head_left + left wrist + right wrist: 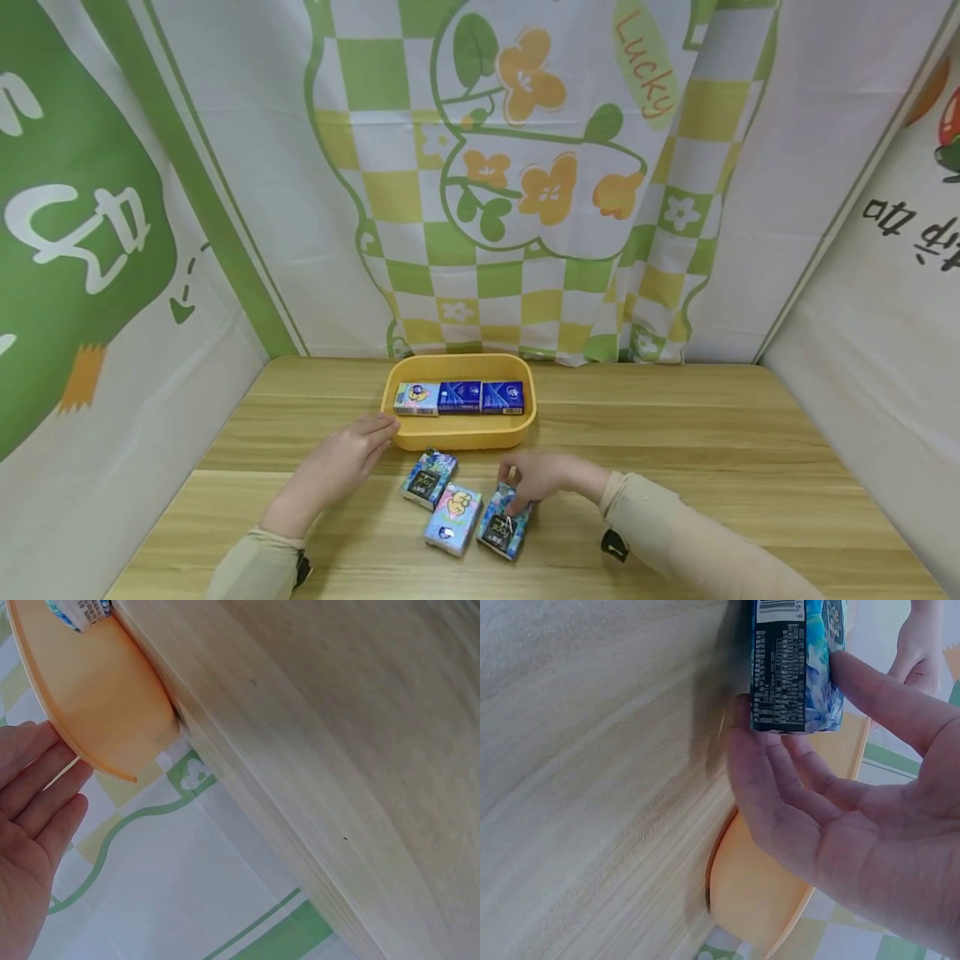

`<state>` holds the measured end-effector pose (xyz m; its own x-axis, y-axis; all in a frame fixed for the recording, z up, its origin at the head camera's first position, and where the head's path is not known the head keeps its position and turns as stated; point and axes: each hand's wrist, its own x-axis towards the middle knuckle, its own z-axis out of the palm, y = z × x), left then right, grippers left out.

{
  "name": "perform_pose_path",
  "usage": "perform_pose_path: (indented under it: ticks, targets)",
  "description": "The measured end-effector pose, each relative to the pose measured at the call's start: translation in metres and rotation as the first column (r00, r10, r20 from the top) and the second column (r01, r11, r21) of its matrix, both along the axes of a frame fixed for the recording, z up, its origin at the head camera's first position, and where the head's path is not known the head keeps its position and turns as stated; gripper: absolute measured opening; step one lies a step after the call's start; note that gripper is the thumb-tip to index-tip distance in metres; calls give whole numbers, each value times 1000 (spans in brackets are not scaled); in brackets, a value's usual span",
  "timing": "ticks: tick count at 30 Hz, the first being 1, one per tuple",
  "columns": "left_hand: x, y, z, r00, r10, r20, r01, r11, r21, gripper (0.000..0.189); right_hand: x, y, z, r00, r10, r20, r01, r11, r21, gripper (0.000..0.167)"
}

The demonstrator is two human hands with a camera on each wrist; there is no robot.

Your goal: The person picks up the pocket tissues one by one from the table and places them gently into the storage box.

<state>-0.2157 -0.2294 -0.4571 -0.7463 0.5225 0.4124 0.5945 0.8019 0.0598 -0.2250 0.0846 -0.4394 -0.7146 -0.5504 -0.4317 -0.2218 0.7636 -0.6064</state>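
Note:
A yellow bin (459, 442) stands at the back of the table, with three packs of pocket tissues in a row inside it: a light one (417, 398) and two dark blue ones (460, 397). My left hand (347, 461) touches the bin's front left rim with nearly straight fingers. In front of the bin, my right hand (542, 481) grips a blue floral tissue pack (780, 675), thumb on its printed face and fingers at the end and underside. Left of it lie a light blue tissue pack with a yellow cartoon (453, 518) and another blue floral pack (430, 478).
The wooden table (675, 433) runs back to a hanging checked curtain (517, 275). Printed fabric walls, a left one (202, 350) and a right one (862, 333), close in the sides.

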Motion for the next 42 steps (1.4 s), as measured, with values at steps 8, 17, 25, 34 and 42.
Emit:
perform_pose_path:
  ticks: [8, 17, 25, 34, 42]
  targets:
    - [0, -1, -1, 1000, -6, 7, 6, 1000, 1, 33, -3, 1, 3, 999, -18, -42, 18, 1000, -11, 29]
    - [0, -2, -5, 1000, -22, -19, 23, 1000, 18, 34, -4, 1, 9, 995, -9, -97, 4, 999, -45, 28]
    - [0, -3, -4, 1000, -24, 2, 24, 1000, 18, 34, -4, 1, 15, 992, -36, -122, 27, 997, -71, 25]
    - [0, -1, -2, 1000, -15, 18, 15, 1000, 5, 33, -9, 1, 26, 991, -80, -105, 73, 994, -76, 28]
    - [-1, -1, -1, 1000, -26, -11, 26, 1000, 11, 34, -16, 1, 38, 987, -103, -123, 96, 993, -62, 31]
